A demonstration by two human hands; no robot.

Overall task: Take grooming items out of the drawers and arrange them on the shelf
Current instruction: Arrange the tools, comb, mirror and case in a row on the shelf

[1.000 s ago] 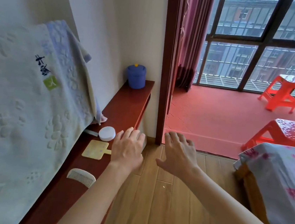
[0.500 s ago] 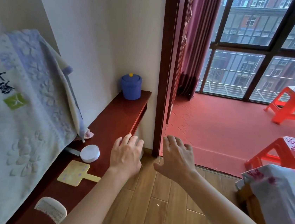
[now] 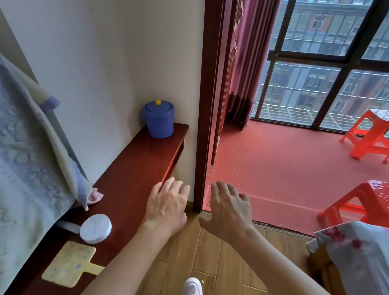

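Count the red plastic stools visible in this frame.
2. One red plastic stool stands far back on the red balcony floor by the window; the nearer red plastic stool sits at the right edge, partly cut off beside the floral cloth. Others may lie outside the frame.

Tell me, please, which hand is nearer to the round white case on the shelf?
Left. The left hand hovers at the shelf's front edge, just right of the round white case; the right hand hovers farther right, over the floor.

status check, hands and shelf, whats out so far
Left hand open at the shelf front edge, right hand open beside it, both empty. White round case and yellow paddle mirror out. Nothing blocking.
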